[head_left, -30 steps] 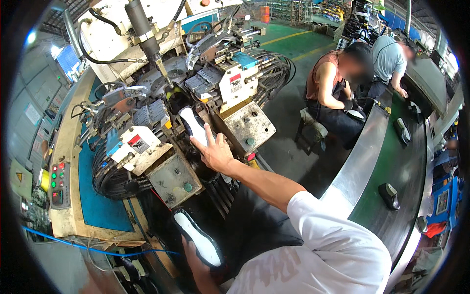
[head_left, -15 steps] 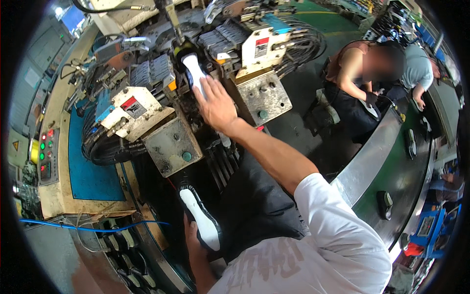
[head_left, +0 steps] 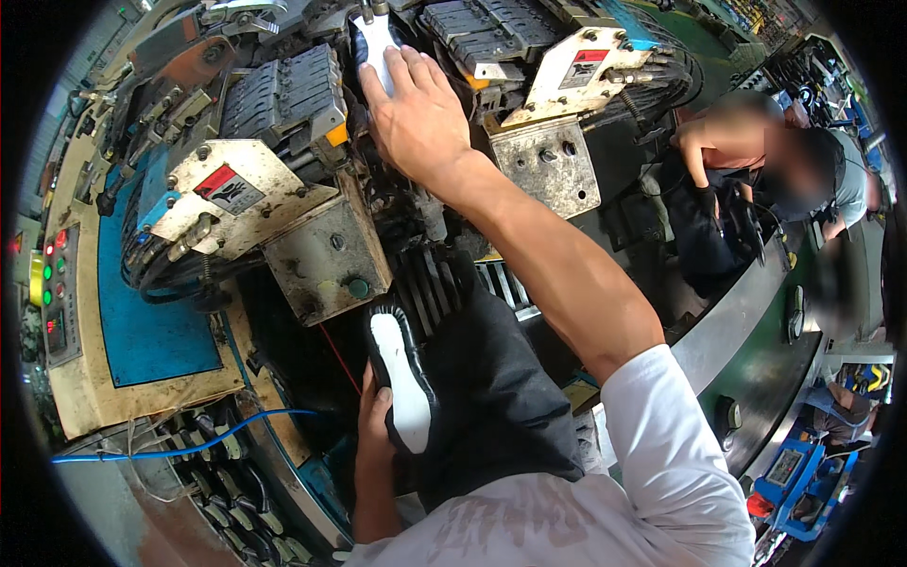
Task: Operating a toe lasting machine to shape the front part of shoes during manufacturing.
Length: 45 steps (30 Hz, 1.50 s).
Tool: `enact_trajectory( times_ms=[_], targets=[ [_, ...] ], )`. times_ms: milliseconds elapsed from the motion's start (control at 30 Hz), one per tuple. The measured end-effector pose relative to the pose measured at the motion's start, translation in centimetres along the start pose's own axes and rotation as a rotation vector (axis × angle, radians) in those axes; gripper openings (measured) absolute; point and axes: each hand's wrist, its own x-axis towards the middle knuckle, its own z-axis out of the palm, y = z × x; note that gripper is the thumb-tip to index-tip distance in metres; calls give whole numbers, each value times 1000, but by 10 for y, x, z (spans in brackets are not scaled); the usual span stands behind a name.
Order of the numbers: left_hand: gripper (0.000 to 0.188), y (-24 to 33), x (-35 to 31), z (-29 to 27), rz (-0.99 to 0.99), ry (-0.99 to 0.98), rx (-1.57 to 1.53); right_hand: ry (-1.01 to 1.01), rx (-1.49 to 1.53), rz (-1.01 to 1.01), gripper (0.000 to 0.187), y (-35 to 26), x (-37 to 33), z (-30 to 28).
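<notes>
Between two machine side blocks (head_left: 269, 203), our right hand (head_left: 420, 118) lies unclenched, fingers extended over a white-bottomed black shoe upper (head_left: 377, 36); just past the left block's near corner, beside our dark trouser leg (head_left: 501, 387), our left hand (head_left: 375, 425) grasps a second shoe upper (head_left: 403, 378) by its side.

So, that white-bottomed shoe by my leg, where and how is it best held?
Probably by the edge of the shoe, toward its near end, coming from the left, where your left grip holds it. It is long and narrow with its white bottom up, and its right edge runs close to your black trouser leg, so the left side seems to leave more room.
</notes>
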Motion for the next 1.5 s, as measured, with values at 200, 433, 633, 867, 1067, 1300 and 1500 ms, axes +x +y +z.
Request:
enact_trajectory(
  times_ms=[200,433,633,867,1067,1300,1500],
  targets=[
    [87,8,-1,5,101,-95,-85,-61,22,21,58,-10,5,1],
    [111,21,-50,10,142,-126,-127,96,522,65,52,-10,-63,-36],
    [105,13,-100,10,222,-110,3,-664,2146,1098,62,-118,-218,-134],
    [103,-21,-196,-9,165,195,58,-744,1940,764,55,-186,-272,-144],
    [96,-78,-317,-58,293,816,-116,-1013,1512,550,45,-148,-353,-59],
    [91,-168,-510,-85,353,1656,-176,-1224,1676,836,40,-94,-423,17],
    [95,-298,-681,-90,38,2059,1,-1338,1666,899,40,-96,-412,27]
  ],
)
